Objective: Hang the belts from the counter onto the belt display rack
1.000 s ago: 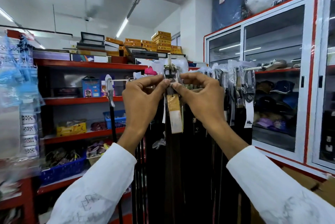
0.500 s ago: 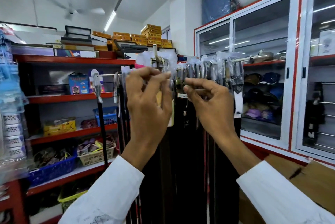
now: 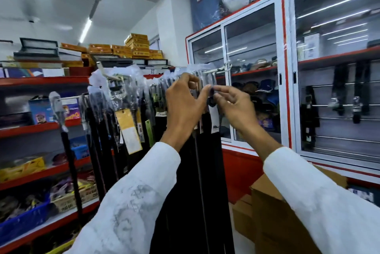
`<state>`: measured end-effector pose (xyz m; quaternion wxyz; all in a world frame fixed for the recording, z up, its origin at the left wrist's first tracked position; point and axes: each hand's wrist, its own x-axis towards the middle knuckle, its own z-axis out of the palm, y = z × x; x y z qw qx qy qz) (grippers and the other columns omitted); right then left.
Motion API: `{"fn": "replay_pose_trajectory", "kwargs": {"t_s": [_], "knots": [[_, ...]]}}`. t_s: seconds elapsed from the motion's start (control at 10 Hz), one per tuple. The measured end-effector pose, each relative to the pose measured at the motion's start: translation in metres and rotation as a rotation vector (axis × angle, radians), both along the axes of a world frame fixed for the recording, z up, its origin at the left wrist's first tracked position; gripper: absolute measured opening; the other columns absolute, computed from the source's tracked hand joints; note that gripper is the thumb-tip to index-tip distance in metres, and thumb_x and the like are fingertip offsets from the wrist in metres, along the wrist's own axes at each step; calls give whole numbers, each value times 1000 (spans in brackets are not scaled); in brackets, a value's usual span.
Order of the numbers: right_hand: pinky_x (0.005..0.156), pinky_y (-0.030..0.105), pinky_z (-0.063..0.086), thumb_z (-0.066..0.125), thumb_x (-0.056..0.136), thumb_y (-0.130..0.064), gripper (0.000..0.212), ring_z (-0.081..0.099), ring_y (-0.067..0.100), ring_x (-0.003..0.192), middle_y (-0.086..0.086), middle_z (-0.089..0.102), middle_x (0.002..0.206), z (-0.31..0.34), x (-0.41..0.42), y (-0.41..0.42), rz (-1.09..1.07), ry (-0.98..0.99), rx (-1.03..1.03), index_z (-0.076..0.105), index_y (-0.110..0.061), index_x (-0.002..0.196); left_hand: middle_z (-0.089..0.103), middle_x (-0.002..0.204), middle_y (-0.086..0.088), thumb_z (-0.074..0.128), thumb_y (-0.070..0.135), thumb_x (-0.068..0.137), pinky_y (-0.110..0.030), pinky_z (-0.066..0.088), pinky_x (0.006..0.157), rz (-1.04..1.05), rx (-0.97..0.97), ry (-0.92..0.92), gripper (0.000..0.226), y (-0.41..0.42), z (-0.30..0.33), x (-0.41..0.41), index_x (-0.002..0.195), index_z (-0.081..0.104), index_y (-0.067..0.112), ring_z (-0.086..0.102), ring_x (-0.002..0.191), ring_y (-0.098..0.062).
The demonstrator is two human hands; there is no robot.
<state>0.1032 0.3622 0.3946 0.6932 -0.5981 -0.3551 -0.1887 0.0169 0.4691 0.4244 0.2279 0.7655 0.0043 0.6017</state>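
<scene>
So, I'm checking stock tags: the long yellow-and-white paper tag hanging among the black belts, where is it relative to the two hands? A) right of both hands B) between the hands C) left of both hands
C: the long yellow-and-white paper tag hangs left of the left hand and the right hand, which meet at the right end of the rail.

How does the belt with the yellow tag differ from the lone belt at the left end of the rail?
The belt with the yellow tag hangs packed among other belts; the lone belt hangs by itself, apart from them. The first carries a long yellow-and-white tag; the lone one shows no such tag. Neither hand touches either belt. Both are dark, hang straight down, and have clear plastic over the buckle.
</scene>
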Motion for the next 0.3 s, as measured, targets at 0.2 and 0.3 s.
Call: {"fn": "replay_pose_trajectory", "kwargs": {"t_s": [0.2,0.3], "knots": [[86,32,58,70,91,-14,24,73,14,99,8,78,109,1,12,15,52,11,0,74,-24,113,71,79,6,78,23,84,-34,63,73,18,-11,13,17,4,-1,13,99,69,20,70,72,-12],[100,39,56,66,94,-17,30,70,15,112,3,75,117,-5,8,9,61,-12,-50,70,-24,123,71,85,4,75,23,88,-36,62,77,50,40,15,12,1,-4,6,98,71,18,68,76,-12]]}}
